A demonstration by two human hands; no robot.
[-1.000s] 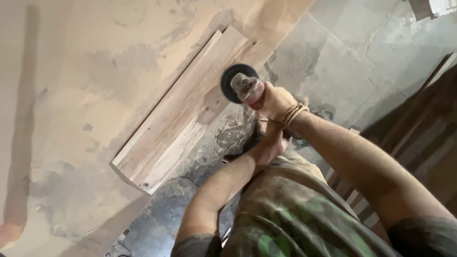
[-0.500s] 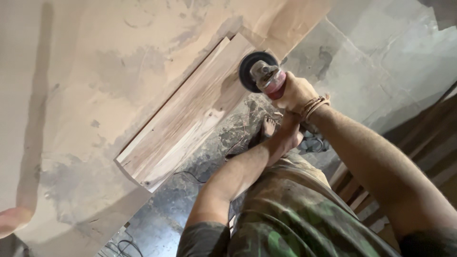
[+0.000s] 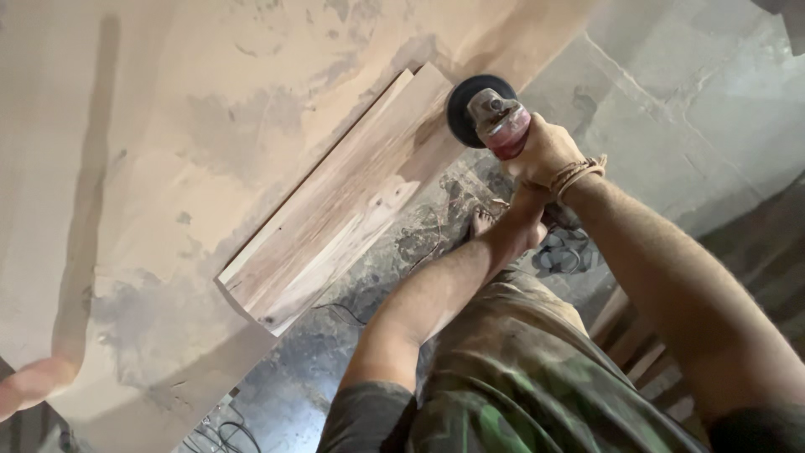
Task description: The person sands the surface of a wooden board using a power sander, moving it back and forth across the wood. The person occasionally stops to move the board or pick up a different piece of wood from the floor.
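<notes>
The right hand (image 3: 549, 151) is wrapped tight around a grinder (image 3: 495, 122), whose disc sits on the plank (image 3: 344, 201) end just beyond the knuckles. The left hand (image 3: 524, 222) lies below it, its grip hidden behind the right wrist.

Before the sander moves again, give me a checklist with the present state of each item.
1. Right hand gripping the red sander body: ok.
2. Left hand on the tool: cannot tell, it sits below the right hand and its fingers are hidden.
3. Black disc on the wooden board: ok, it meets the board's far end.
4. Board lying flat on the dusty floor: ok.
5. Board clamped or fixed: cannot tell, no clamp shows.
6. Bare foot clear of the disc: ok, but close beside the board.
</notes>
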